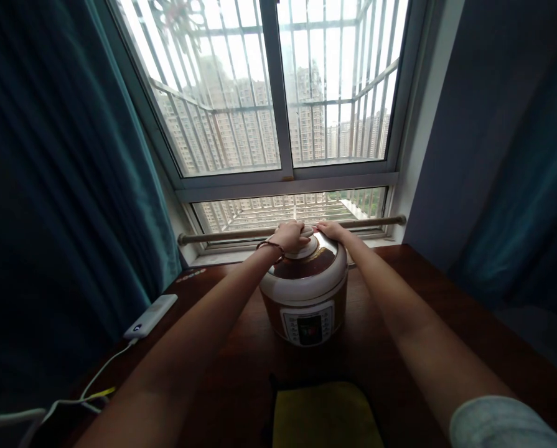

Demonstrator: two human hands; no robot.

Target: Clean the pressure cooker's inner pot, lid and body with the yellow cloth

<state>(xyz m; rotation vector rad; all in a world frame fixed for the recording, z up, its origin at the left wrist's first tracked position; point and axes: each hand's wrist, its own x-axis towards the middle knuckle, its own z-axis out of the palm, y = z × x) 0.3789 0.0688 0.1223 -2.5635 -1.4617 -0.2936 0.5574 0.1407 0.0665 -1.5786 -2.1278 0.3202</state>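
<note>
Pot: one round cooker (306, 298) stands in the middle of the dark wooden table (446, 292), close to the window (278, 87).
Lid: one brown and white lid (313, 264) sits on top of the pot, with a knob in the middle.
My left hand (290, 236): my fingers are curled tight over the knob.
My right hand (333, 231): it lies on the far edge of the lid; I cannot tell if my fingers are bent or flat.
How it feels, I think: heavy and hard, smooth and a bit slippery. The knob is good for the lid; the sides are better for the whole pot.
Buttons: one panel (308, 325) faces me.
Cloth: one yellow cloth (322, 414) lies near me.
Charger: one white box (150, 316) with a cord lies on my left.
Curtains: two, one on each side.
</note>
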